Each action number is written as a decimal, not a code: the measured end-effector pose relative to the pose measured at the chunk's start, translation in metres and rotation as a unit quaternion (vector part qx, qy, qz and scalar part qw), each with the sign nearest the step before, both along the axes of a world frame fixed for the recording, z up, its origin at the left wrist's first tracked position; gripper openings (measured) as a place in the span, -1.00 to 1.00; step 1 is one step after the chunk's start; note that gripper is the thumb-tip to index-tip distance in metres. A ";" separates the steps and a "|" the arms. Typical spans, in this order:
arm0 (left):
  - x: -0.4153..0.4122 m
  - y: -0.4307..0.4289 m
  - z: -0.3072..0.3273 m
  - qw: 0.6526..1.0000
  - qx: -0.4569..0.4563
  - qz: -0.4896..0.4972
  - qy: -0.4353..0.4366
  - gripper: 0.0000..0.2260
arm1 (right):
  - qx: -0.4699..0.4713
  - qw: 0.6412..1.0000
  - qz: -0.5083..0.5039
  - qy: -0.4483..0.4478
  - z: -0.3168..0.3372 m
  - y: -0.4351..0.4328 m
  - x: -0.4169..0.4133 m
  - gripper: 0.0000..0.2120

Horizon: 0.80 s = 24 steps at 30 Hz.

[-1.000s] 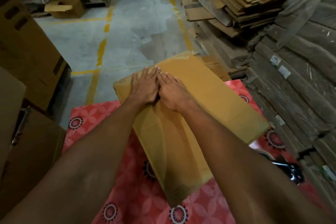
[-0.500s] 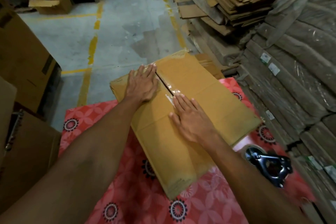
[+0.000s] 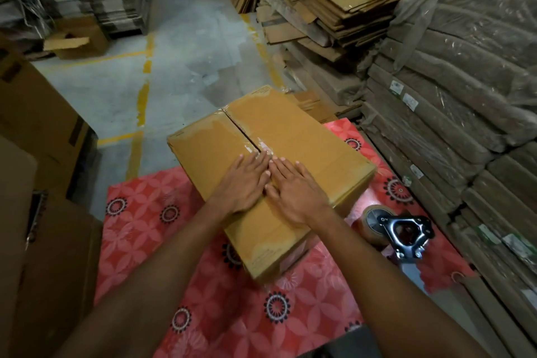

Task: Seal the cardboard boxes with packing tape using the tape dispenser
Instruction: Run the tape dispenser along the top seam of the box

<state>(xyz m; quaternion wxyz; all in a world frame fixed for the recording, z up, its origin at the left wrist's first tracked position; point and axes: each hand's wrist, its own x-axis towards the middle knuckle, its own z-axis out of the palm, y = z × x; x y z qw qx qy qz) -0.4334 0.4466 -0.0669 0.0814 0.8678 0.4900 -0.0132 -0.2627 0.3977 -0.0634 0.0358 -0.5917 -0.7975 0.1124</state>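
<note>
Head cam: both hands, left hand [image 3: 242,183] and right hand [image 3: 293,186], press flat with open fingers on the taped seam of the cardboard box [image 3: 305,142], dead center. Tape dispenser [image 3: 402,231] sits idle at 4 o'clock. Looks like this box is nearly sealed.

Matt cardboard box [image 3: 290,136] – glossy tape [image 3: 255,144], shiny metal dispenser [image 3: 405,234], patterned mat [image 3: 151,229]

Concrete floor [image 3: 174,73] has a red floral mat [image 3: 162,241] spread on it. The cardboard box [image 3: 305,148] sits on that mat, right under both flat palms, and the tape dispenser [image 3: 404,232] lies just right of the right hand [image 3: 293,192].
</note>
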 end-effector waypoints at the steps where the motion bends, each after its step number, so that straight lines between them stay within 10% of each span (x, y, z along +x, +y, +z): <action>1: -0.001 -0.004 0.000 1.000 -0.002 0.003 -0.006 -0.49 | 0.001 1.000 0.006 -0.004 0.001 -0.002 0.002 -0.25; 9: 0.003 -0.010 0.001 0.999 -0.011 0.038 0.002 -0.43 | 0.087 0.994 -0.059 0.025 -0.018 -0.092 0.036 -0.41; 17: 0.002 -0.014 0.002 0.996 -0.020 0.088 0.019 -0.34 | -0.005 0.878 -0.277 0.390 -0.037 -0.143 -0.012 -0.24; 24: -0.005 -0.058 0.009 0.981 -0.010 0.189 0.051 -0.32 | -0.039 0.849 -0.199 0.488 -0.042 -0.127 0.013 -0.22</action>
